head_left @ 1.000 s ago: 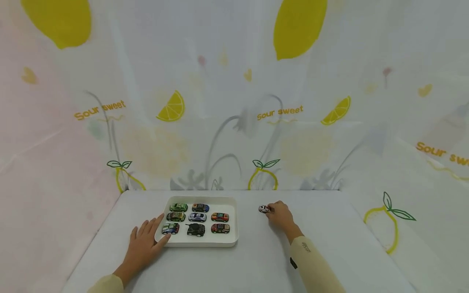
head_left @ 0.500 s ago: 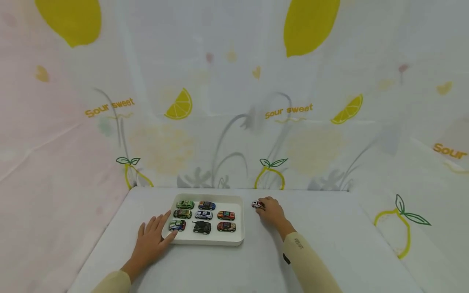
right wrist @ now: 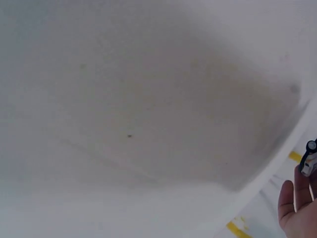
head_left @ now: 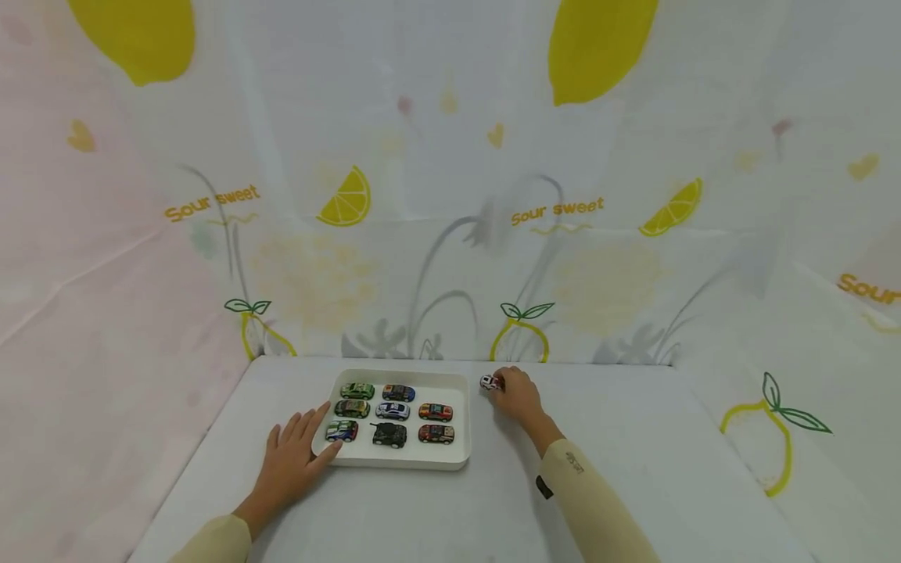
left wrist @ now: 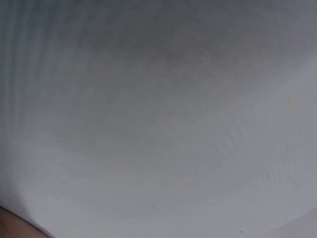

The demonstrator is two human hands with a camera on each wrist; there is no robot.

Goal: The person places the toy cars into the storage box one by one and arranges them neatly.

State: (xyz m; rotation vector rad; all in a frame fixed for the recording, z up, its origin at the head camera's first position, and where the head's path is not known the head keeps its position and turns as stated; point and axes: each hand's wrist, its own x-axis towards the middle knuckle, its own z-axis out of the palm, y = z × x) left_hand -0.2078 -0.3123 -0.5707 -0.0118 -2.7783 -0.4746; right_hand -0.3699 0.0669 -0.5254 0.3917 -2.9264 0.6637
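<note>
My right hand pinches a small white toy car with dark and red marks, just right of the tray. In the right wrist view part of that car shows at the fingers of the right hand. On the left, my left hand rests with fingers spread against the left side of the white tray. Inside the tray stand several toy cars, among them a green car, a white-blue car and a red-orange car, plus a black toy tank.
A white-covered table lies under everything. Behind it hangs a lemon-printed cloth, which continues at both sides. Bare tray floor shows at the back right, beside the blue-orange car. The left wrist view shows mostly blurred white surface.
My right hand has carried the white toy car left, closer to the tray, and slightly back. The head view has shifted a little. The left hand stays at the tray.
</note>
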